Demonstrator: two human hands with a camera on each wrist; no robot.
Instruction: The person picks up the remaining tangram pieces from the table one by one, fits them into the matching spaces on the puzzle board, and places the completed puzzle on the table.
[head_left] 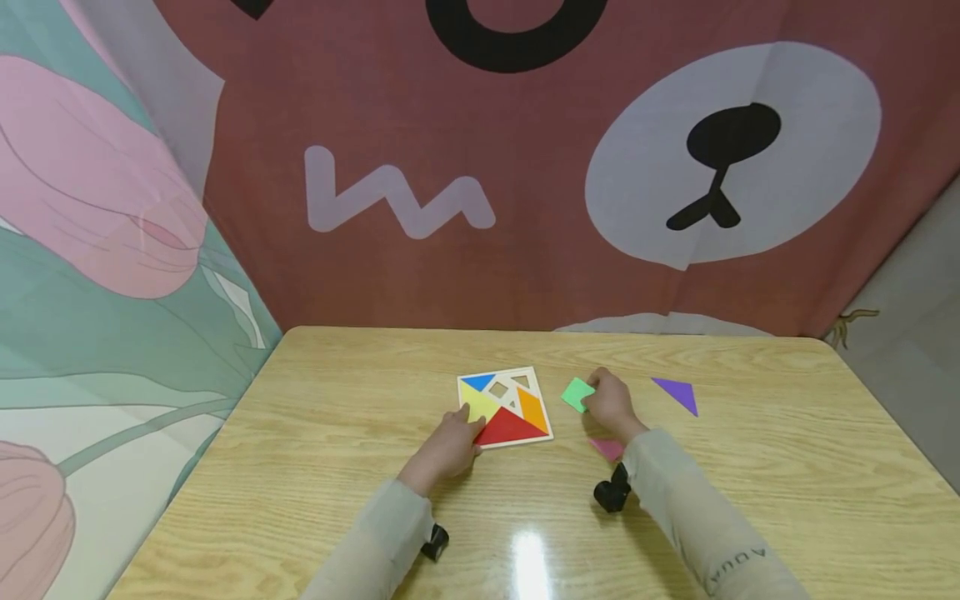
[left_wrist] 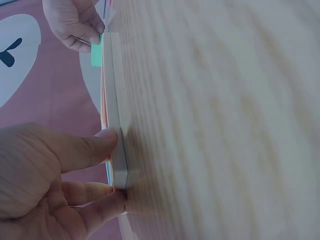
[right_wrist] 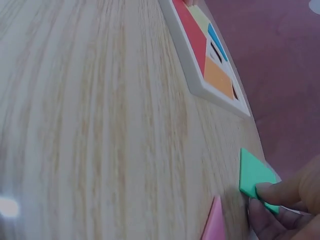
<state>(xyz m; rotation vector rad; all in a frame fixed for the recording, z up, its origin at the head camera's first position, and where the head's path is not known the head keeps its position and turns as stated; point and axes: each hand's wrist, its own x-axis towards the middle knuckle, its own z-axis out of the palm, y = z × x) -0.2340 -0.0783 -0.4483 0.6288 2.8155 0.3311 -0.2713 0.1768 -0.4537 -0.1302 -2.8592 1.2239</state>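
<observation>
In the head view a white tangram board [head_left: 512, 374] lies flat, with my left hand [head_left: 450, 446] at its near left corner. The left wrist view shows the thumb [left_wrist: 102, 146] on the board's side edge and other fingers round the corner. Set in the board are a red triangle [head_left: 510, 427], a yellow triangle [head_left: 480, 402], a blue triangle [head_left: 478, 382] and an orange parallelogram [head_left: 532, 409]. To the right of the board, my right hand [head_left: 611, 404] pinches a green square [head_left: 577, 394] between thumb and fingers, tilted close over the table in the right wrist view.
A pink triangle [head_left: 607, 448] lies below the right hand, partly hidden by it. Farther right is a purple triangle [head_left: 679, 395]. The wooden table [head_left: 337, 375] ends at a brown printed curtain [head_left: 390, 283] behind.
</observation>
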